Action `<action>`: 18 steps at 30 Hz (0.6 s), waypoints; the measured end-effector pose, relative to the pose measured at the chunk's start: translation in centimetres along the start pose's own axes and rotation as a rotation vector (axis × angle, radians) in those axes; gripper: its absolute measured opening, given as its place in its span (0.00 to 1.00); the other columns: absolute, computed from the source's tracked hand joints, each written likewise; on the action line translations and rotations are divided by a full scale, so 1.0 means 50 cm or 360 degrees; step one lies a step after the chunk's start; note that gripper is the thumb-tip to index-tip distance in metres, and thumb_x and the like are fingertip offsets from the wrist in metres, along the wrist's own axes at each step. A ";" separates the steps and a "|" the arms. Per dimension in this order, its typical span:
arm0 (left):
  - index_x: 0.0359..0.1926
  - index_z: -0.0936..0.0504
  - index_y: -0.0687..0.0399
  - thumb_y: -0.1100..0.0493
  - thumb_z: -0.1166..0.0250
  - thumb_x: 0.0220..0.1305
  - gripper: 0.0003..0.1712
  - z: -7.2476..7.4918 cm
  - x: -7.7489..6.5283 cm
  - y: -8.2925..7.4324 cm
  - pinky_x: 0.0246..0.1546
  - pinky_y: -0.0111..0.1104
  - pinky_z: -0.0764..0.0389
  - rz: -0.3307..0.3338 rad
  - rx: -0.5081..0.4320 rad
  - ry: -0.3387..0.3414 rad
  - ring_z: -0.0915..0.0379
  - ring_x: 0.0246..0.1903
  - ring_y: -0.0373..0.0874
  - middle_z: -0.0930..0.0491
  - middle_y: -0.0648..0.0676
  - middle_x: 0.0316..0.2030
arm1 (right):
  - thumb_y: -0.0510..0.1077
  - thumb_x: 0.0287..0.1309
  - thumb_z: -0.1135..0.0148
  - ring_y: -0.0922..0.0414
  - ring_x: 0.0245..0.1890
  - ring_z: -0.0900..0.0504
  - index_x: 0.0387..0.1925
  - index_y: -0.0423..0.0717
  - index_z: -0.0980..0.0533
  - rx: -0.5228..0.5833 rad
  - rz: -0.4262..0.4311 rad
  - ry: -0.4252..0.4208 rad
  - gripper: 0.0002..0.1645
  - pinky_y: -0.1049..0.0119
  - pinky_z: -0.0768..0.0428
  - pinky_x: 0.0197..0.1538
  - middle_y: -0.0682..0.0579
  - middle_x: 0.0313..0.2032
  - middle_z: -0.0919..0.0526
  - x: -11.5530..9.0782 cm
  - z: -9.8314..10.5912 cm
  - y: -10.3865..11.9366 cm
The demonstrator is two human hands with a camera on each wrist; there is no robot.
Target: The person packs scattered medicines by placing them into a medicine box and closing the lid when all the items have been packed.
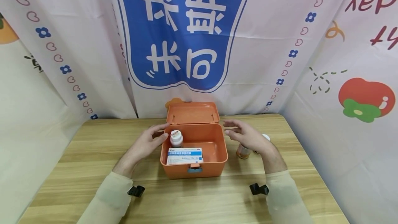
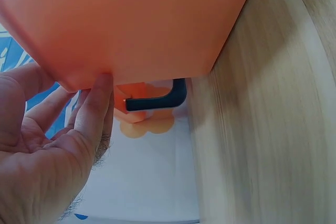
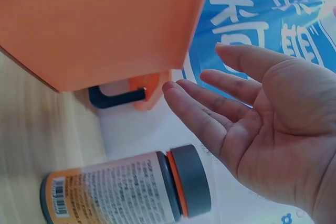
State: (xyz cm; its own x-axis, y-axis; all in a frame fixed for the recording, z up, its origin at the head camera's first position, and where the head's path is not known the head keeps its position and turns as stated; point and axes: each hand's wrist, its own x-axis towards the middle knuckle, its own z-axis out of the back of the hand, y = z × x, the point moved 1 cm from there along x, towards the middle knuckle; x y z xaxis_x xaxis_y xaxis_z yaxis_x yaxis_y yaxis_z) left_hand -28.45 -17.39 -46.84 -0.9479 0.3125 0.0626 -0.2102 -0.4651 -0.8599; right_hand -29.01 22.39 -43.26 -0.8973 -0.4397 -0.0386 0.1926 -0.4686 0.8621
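An orange storage box [image 1: 194,172] stands on the table with its lid [image 1: 192,113] tipped back. Inside, at the left, are a white-capped bottle [image 1: 176,138] and a white and blue medicine carton [image 1: 185,156]. My left hand [image 1: 151,139] is at the box's left side, and in the left wrist view its fingertips [image 2: 103,85] touch the orange wall near the rim. Just off the right side is my right hand [image 1: 245,136], its fingers spread and apart from the wall in the right wrist view. Neither hand holds anything.
A dark-capped supplement bottle [image 3: 110,190] stands on the wooden table [image 1: 124,196] right of the box, partly under my right hand. Beside it a white lid [image 1: 266,137] shows behind the wrist. A dark handle [image 2: 157,100] sticks out behind the box. Printed curtains enclose the table.
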 end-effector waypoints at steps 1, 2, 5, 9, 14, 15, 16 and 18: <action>0.77 0.30 0.50 0.52 0.40 0.80 0.30 0.000 0.000 0.000 0.64 0.53 0.16 0.0002 -0.0012 0.0002 0.25 0.68 0.64 0.30 0.66 0.73 | 0.47 0.78 0.41 0.40 0.70 0.21 0.75 0.47 0.32 0.0002 -0.0002 -0.0013 0.30 0.52 0.15 0.66 0.40 0.73 0.26 -0.002 0.004 -0.002; 0.78 0.30 0.50 0.52 0.40 0.80 0.30 -0.001 0.000 0.000 0.64 0.53 0.16 0.0002 -0.0026 0.0004 0.25 0.68 0.64 0.30 0.66 0.73 | 0.47 0.78 0.41 0.40 0.70 0.21 0.75 0.47 0.32 0.0000 0.0007 -0.0023 0.30 0.51 0.16 0.67 0.40 0.73 0.25 -0.003 0.008 -0.003; 0.78 0.30 0.50 0.52 0.40 0.80 0.30 -0.001 0.000 -0.001 0.63 0.52 0.16 -0.0001 -0.0040 0.0006 0.25 0.68 0.63 0.30 0.66 0.73 | 0.48 0.77 0.40 0.39 0.70 0.21 0.75 0.47 0.31 -0.0027 0.0034 -0.0063 0.30 0.50 0.16 0.67 0.40 0.72 0.24 -0.008 0.021 -0.010; 0.78 0.30 0.50 0.52 0.40 0.80 0.30 -0.001 0.000 0.002 0.64 0.52 0.16 0.0000 -0.0042 0.0003 0.25 0.67 0.63 0.30 0.66 0.73 | 0.49 0.77 0.40 0.39 0.69 0.20 0.75 0.46 0.31 -0.0009 0.0030 -0.0099 0.30 0.49 0.16 0.66 0.40 0.71 0.24 -0.014 0.038 -0.018; 0.78 0.30 0.49 0.51 0.40 0.80 0.30 -0.002 0.001 0.007 0.64 0.52 0.16 0.0006 -0.0027 -0.0002 0.25 0.67 0.63 0.30 0.66 0.73 | 0.49 0.78 0.40 0.39 0.69 0.21 0.75 0.44 0.32 -0.0004 -0.0014 -0.0145 0.31 0.50 0.17 0.69 0.39 0.71 0.24 -0.022 0.058 -0.024; 0.78 0.30 0.48 0.51 0.40 0.80 0.30 -0.002 0.001 0.007 0.64 0.52 0.16 0.0008 -0.0023 -0.0002 0.25 0.67 0.63 0.30 0.66 0.73 | 0.49 0.78 0.40 0.38 0.69 0.20 0.75 0.43 0.33 -0.0015 -0.0013 -0.0157 0.31 0.50 0.17 0.68 0.39 0.71 0.24 -0.023 0.063 -0.026; 0.78 0.30 0.48 0.51 0.40 0.80 0.30 -0.002 0.001 0.008 0.64 0.52 0.16 0.0006 -0.0015 -0.0001 0.25 0.68 0.63 0.30 0.66 0.73 | 0.49 0.78 0.41 0.38 0.69 0.20 0.75 0.43 0.33 -0.0019 -0.0020 -0.0171 0.31 0.51 0.17 0.68 0.39 0.71 0.24 -0.025 0.067 -0.028; 0.78 0.30 0.47 0.50 0.40 0.80 0.30 -0.003 0.001 0.008 0.64 0.52 0.16 0.0020 -0.0007 -0.0003 0.25 0.68 0.63 0.30 0.65 0.73 | 0.50 0.78 0.41 0.38 0.69 0.20 0.75 0.42 0.33 -0.0028 -0.0032 -0.0198 0.32 0.53 0.15 0.66 0.39 0.72 0.24 -0.029 0.077 -0.032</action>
State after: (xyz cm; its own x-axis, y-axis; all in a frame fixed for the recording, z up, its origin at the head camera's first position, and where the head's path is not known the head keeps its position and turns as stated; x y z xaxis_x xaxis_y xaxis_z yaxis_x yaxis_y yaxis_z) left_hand -28.57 -17.44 -47.26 -0.9509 0.3052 0.0525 -0.1969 -0.4652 -0.8630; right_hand -29.54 26.71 -42.63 -0.9432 -0.3322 0.0080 0.1800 -0.4905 0.8526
